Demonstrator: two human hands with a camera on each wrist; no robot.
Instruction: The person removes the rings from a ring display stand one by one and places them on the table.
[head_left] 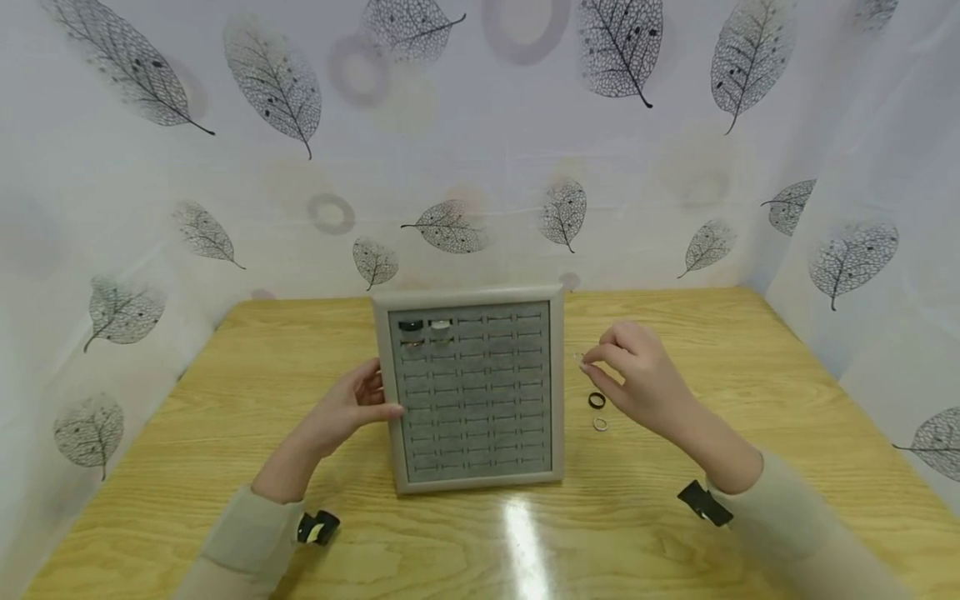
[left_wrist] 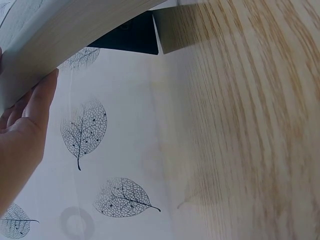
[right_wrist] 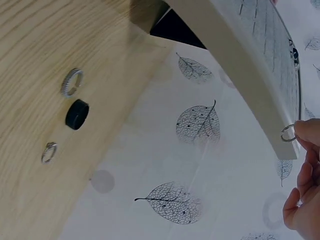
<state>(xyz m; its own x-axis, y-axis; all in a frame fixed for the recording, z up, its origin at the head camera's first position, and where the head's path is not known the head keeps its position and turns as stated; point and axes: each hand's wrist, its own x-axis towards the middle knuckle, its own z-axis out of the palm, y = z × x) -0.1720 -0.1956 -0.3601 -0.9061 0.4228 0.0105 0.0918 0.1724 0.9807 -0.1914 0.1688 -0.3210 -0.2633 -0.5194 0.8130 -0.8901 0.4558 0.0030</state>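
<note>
Your right hand (head_left: 645,379) pinches a small silver ring (right_wrist: 287,133) just right of the grey ring tray (head_left: 476,392), whose left edge your left hand (head_left: 352,408) steadies with relaxed fingers; no writing is readable, and a black ring (head_left: 596,400) lies on the table (head_left: 225,375) nearby.

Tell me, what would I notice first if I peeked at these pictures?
Probably the square grey velvet ring tray standing in the middle of the light wooden table, steadied by the left hand at its left edge. Just right of it, the right hand pinches a thin silver ring. A chunky black ring and two more silver rings lie on the table below that hand.
</note>
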